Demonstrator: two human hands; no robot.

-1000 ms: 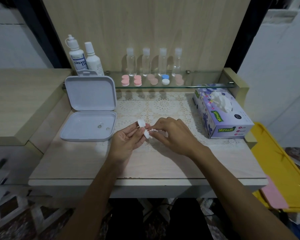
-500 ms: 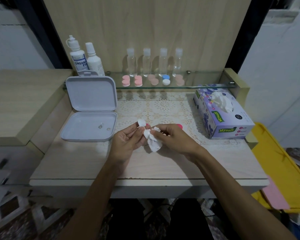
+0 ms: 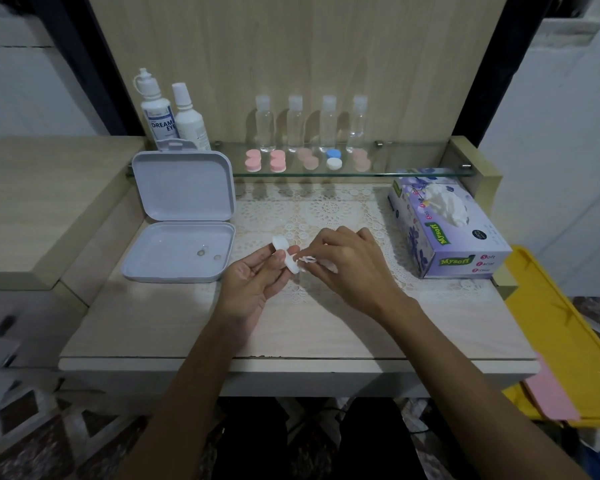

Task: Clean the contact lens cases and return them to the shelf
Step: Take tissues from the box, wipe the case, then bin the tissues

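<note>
Left hand [image 3: 253, 278] pinches one white lens case [image 3: 286, 256]; right hand [image 3: 347, 268] grips a tissue [image 3: 307, 260] against it. Glass shelf [image 3: 395, 174]: five cases, four clear bottles.

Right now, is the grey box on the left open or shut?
Open: the grey box has its lid standing upright behind the flat base.

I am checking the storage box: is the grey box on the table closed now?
No, the grey box is open, its lid standing upright behind the tray on the table.
</note>
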